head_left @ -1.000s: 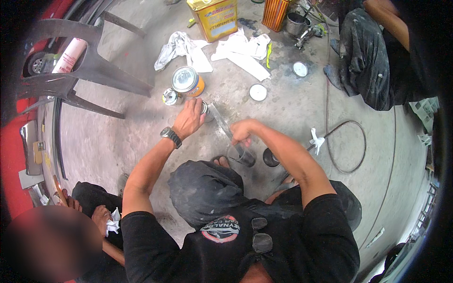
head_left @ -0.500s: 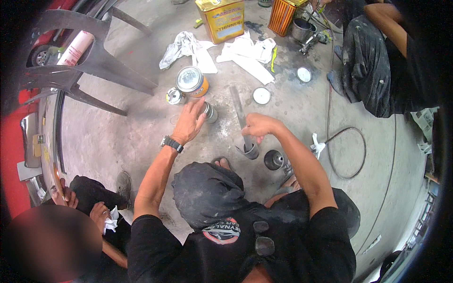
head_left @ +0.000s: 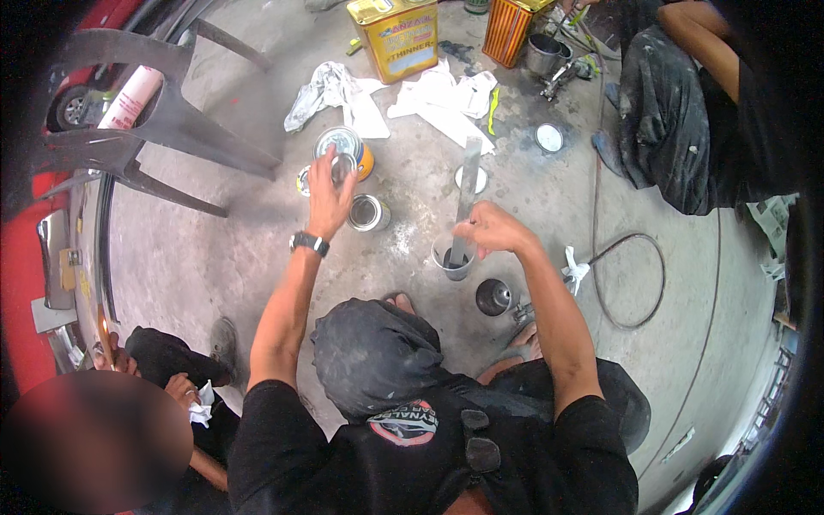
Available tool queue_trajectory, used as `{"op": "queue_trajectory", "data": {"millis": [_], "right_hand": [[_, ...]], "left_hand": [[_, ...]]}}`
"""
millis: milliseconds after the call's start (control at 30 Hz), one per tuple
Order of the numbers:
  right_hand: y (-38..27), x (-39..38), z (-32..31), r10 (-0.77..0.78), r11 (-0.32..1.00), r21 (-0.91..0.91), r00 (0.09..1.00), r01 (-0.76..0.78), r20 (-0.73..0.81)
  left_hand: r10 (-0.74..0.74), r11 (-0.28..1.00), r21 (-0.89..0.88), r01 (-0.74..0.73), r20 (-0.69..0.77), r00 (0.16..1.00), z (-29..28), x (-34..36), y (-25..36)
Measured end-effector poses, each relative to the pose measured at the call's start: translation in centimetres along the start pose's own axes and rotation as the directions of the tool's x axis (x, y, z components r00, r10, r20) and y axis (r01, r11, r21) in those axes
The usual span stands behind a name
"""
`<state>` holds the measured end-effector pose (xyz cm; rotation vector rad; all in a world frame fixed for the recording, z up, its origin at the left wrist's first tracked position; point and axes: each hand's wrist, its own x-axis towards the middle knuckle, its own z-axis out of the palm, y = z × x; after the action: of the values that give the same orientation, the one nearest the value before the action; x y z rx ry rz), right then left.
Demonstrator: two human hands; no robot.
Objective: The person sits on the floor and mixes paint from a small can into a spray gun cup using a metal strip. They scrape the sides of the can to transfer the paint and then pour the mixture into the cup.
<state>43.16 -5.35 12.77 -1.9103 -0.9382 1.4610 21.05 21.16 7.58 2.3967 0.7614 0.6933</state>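
Observation:
My left hand (head_left: 328,199) is closed on a round silvery can lid (head_left: 344,165), its fingers curled about the edge. Just below it on the floor stands a small tin can (head_left: 368,213) with its top uncovered. Behind the hand are a larger paint can (head_left: 367,160) with an orange label and a small can (head_left: 303,181), both partly hidden. My right hand (head_left: 491,230) grips a flat grey stirring strip (head_left: 470,167). The strip's lower end stands in a translucent cup (head_left: 455,268) with dark stuff inside. Beside the cup sits a metal spray gun cup (head_left: 495,297).
White rags (head_left: 339,94) and a yellow thinner tin (head_left: 395,39) lie farther off. A grey plastic chair (head_left: 172,120) stands at left. A hose (head_left: 657,283) loops at right. One co-worker (head_left: 665,120) crouches far right; another (head_left: 206,455) is near left.
My left hand has moved up and left, lifting the lid off the small can. My right hand has shifted a little right, and the strip now stands more upright in the cup.

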Motion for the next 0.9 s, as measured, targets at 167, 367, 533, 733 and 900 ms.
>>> {"op": "queue_trajectory", "data": {"millis": [167, 367, 533, 733, 900], "right_hand": [[0.3, 0.1, -0.3, -0.059, 0.997, 0.039, 0.986, 0.066, -0.155], [-0.7, -0.3, 0.1, -0.161, 0.983, 0.004, 0.879, 0.182, -0.448], [-1.5, -0.1, 1.3, -0.263, 0.938, 0.009, 0.726, 0.347, -0.635], [-2.7, -1.1, 1.2, -0.279, 0.949, -0.056, 0.745, 0.31, -0.606], [-2.3, -1.2, 2.0, -0.388, 0.912, -0.153, 0.681, 0.38, -0.62]], "left_hand": [[0.112, 0.962, 0.257, -0.091, -0.067, 0.991, 0.5, 2.3, -3.5], [-0.133, 0.987, -0.119, 0.104, -0.271, 0.953, -0.2, -3.2, -1.9], [-0.227, 0.965, -0.167, 0.203, -0.14, 0.964, 3.4, -11.3, 0.2], [-0.403, 0.864, -0.353, 0.358, -0.06, 0.913, 6.5, -9.9, 0.0], [-0.419, 0.819, -0.431, 0.379, 0.002, 0.908, 6.3, -8.6, 0.9]]}}
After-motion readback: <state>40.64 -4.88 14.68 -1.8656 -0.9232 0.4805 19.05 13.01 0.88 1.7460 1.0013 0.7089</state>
